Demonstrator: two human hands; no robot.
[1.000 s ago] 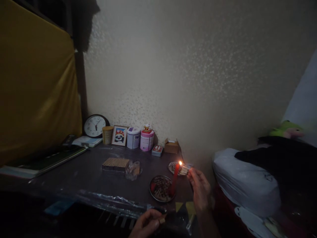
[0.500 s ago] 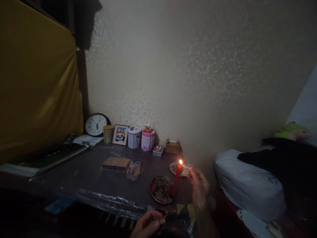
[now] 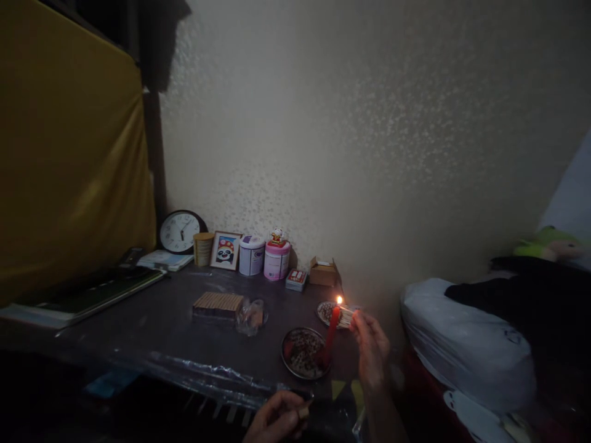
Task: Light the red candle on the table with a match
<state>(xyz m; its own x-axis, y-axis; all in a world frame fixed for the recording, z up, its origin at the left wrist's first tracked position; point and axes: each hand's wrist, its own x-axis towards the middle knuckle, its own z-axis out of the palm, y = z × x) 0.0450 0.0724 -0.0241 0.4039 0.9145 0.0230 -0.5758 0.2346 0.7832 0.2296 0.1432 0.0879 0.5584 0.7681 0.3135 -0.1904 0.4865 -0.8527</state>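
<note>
Red candle (image 3: 331,332): lit, standing tilted in the round tray (image 3: 295,368) at the table's near right.
Right hand (image 3: 370,351): fingers pinch a bundle of sticks (image 3: 345,317), tips at the flame.
Left hand (image 3: 276,418): curled around a small object I can't identify.
Risk: the whole bundle could flare and scorch fingers, or knock the leaning candle over.

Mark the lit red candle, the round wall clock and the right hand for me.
red candle (image 3: 331,329), head view, middle of the red shaft.
wall clock (image 3: 180,232), head view, centre of the white dial.
right hand (image 3: 372,351), head view, back of the hand.
</note>
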